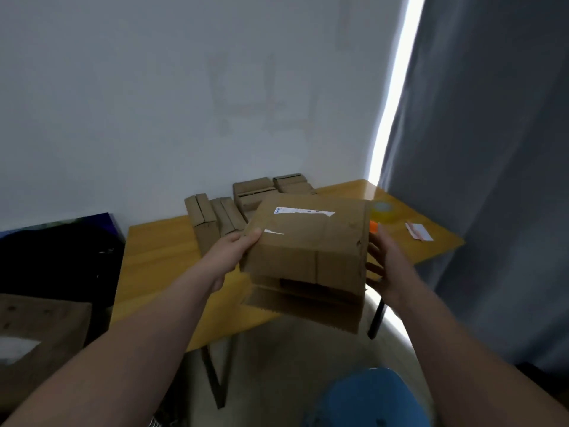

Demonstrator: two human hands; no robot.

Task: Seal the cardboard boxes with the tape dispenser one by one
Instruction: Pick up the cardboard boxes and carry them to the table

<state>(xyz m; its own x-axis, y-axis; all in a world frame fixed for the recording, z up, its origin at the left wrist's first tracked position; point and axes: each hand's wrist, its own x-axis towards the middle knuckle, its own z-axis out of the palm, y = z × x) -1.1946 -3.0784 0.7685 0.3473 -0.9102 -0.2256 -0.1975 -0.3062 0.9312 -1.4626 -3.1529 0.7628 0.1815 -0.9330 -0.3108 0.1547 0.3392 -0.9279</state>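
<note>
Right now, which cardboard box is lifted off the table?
The large box with white label strips, gripped by the left hand with the right hand at its side; the smaller boxes sit on the table.

This looks like a plain room in a home, used as a small packing corner. It has a bare white wall point(184, 87), a grey curtain point(492, 149) with daylight at its edge, and a small wooden worktop point(160, 257) on thin legs. Boxes point(212, 217) stand at the worktop's far side, and a blue stool point(366, 399) is near.
</note>
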